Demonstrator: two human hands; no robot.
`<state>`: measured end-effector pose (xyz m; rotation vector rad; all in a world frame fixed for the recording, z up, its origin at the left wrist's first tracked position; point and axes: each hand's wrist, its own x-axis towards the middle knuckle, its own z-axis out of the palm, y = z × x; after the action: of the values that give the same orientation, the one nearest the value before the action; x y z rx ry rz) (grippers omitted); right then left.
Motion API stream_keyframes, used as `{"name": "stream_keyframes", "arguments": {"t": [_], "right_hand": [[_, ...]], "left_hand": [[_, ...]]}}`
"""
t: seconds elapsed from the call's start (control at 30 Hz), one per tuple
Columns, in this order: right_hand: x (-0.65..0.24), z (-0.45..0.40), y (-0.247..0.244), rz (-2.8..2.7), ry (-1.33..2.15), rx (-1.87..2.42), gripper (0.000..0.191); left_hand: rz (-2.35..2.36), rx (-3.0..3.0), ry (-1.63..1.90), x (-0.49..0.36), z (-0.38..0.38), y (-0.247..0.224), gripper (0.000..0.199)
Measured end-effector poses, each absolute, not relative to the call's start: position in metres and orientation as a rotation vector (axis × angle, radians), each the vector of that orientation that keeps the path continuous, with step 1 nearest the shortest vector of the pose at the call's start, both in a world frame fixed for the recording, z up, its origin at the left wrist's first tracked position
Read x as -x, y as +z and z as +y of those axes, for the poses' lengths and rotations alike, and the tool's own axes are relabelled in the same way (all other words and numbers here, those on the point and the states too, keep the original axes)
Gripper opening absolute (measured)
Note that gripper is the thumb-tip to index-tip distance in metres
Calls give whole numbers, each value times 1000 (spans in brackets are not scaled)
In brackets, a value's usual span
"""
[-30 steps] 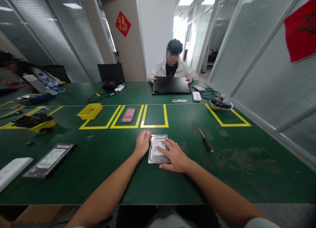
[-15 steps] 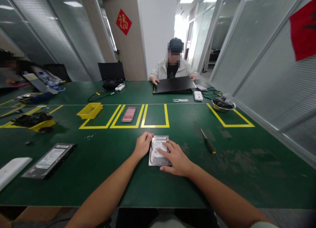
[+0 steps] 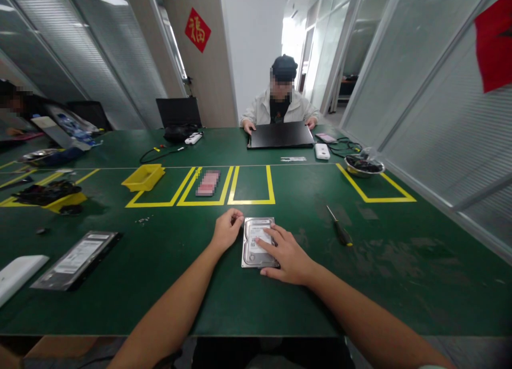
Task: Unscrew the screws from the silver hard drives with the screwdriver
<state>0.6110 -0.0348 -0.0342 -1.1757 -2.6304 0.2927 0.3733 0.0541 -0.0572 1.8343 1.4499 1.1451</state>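
A silver hard drive with a white label lies flat on the green table in front of me. My right hand rests over its right side, fingers spread across the label and thumb by the near edge. Just off the drive's far left corner is my left hand, thumb and fingertips pinched together. Whatever they hold, if anything, is too small to make out. A screwdriver with a dark handle and yellow end lies to the right of my right hand.
Left on the table are a bagged, labelled drive-like item, a white device and tiny loose pieces. Yellow tray and pixelated red object stand beyond. Opposite, a person holds a black panel. A bowl is right.
My left hand has moved slightly left, away from the drive's corner. My right hand stays on the drive. Across the table, the person's black panel has been lowered flatter.
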Motion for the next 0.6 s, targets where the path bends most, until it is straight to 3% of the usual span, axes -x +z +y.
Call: {"name": "stream_keyframes", "arguments": {"t": [0.6], "right_hand": [[-611, -33, -35, -2631, 310, 1188, 80]], "left_hand": [[1317, -1871, 1087, -368, 67, -66, 19]]}}
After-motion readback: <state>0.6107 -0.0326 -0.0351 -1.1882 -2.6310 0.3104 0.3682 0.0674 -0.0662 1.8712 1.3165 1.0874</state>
